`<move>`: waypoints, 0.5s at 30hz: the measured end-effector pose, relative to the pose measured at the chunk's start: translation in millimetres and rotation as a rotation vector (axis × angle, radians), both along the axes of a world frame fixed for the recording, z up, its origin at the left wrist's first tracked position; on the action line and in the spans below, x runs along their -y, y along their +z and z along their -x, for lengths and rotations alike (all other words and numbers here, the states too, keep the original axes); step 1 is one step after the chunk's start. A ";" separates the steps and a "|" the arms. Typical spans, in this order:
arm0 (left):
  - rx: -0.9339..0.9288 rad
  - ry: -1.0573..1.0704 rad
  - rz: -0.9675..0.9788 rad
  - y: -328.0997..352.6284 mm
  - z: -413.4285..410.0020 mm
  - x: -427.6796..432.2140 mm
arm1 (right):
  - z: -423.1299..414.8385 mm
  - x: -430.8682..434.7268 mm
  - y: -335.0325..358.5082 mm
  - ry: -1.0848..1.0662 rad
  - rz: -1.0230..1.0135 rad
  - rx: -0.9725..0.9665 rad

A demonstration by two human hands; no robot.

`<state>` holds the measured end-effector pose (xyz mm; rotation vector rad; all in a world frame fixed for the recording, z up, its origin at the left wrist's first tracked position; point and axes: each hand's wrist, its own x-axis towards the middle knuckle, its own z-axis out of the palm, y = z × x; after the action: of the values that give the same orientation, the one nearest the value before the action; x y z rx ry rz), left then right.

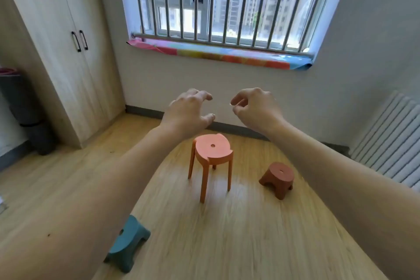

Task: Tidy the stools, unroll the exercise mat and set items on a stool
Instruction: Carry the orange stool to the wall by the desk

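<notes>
Both hands reach forward in the air, empty. The left hand [188,113] has its fingers spread and loosely bent. The right hand [255,109] has its fingers curled in loosely, gripping nothing.

Nearest on the wooden floor [238,234], a low teal stool [128,243] stands partly hidden under the left forearm. Further out, below the hands, a tall orange stool [213,151] stands upright on thin legs. A low reddish-brown stool [277,179] stands to its right, apart from it.

At the far left edge a dark rolled exercise mat [16,100] stands on end beside the pale wardrobe [68,63]. A white radiator [391,141] lines the right wall, and a colourful cloth [216,55] covers the sill of the barred window [227,0].
</notes>
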<state>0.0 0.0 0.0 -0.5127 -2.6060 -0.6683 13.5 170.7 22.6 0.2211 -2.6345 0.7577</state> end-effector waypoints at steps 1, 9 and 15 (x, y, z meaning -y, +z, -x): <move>0.009 0.002 0.003 -3.9 5.5 -2.5 | 6.0 -0.6 -3.1 -0.007 -0.001 0.020; 0.082 0.039 0.024 -56.8 102.1 -19.3 | 114.5 -20.8 -59.8 -0.015 0.016 0.120; 0.248 0.099 0.015 -95.8 203.5 -50.5 | 224.7 -44.4 -106.3 0.006 0.037 0.217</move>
<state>-203.5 50.5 -95.8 -0.3202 -2.8473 -0.7210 -211.2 215.0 -83.7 0.1443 -2.8202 0.8761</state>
